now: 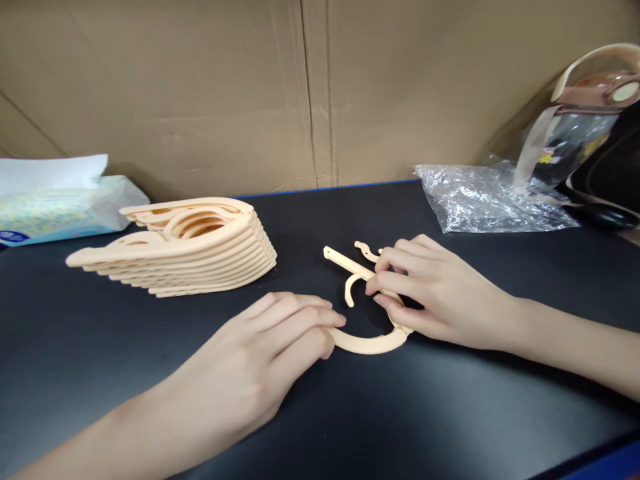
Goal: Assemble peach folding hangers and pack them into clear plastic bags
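Observation:
A peach plastic hanger piece lies on the black table between my two hands. My left hand rests palm down with its fingertips pressed together on the curved lower end of the piece. My right hand is closed over the piece's other side, fingers pinched on its straight bar, where small hooks stick out. Part of the piece is hidden under my right fingers.
A stack of several peach hangers lies at the left middle. A tissue pack sits at the far left. Crumpled clear plastic and a bagged item are at the back right. A cardboard wall stands behind.

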Demonstrator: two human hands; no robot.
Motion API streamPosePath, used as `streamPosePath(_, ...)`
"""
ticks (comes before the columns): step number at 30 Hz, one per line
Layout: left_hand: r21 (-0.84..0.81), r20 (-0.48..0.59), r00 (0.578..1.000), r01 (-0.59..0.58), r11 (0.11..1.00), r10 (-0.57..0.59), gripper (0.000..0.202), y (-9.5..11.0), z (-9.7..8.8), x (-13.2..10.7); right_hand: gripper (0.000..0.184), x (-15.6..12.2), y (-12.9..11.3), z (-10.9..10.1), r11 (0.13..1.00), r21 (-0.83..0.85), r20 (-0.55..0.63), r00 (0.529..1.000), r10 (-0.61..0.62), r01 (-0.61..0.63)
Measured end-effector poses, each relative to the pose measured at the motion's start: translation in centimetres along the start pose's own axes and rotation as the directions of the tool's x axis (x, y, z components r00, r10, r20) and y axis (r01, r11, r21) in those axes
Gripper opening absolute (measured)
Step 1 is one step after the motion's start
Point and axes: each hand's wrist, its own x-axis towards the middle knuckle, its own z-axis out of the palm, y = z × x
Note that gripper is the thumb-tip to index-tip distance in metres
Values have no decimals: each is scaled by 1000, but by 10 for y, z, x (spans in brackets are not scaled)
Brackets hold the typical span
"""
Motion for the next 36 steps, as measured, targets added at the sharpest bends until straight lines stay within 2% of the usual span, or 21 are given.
streamPosePath(5, 129, -66, 992, 116, 985, -108, 16, -4, -2, 0, 24, 1, -2, -2, 998, 47, 9, 999, -31, 30)
streamPosePath(9, 130, -48, 987, 158, 979, -153, 12, -5, -3, 0, 27, 1, -1, -2, 997, 61, 30, 998, -58, 56)
streamPosePath(14, 119, -52, 987, 156, 980, -151, 9, -5, -1, -2, 31, 1, -1, -1, 997, 58, 50, 997, -62, 59)
streamPosePath(17, 96, -42, 989, 145, 985, -141, 16, -3, 0, -1, 31, 0, -1, -1, 997, 53, 52, 997, -62, 59)
streamPosePath(25, 163, 108, 986, 106, 981, -124, 34, 2, -1, 2, 36, -1, 0, 2, 994, 69, 27, 996, -90, 88)
streamPosePath(30, 145, 114, 983, 127, 981, -144, 32, 2, 0, 0, 38, -2, -1, 2, 994, 70, 57, 994, -92, 88)
streamPosePath(36, 120, 99, 983, 140, 983, -152, 29, 1, -1, -1, 43, 0, -3, 3, 988, 68, 35, 989, -143, 140)
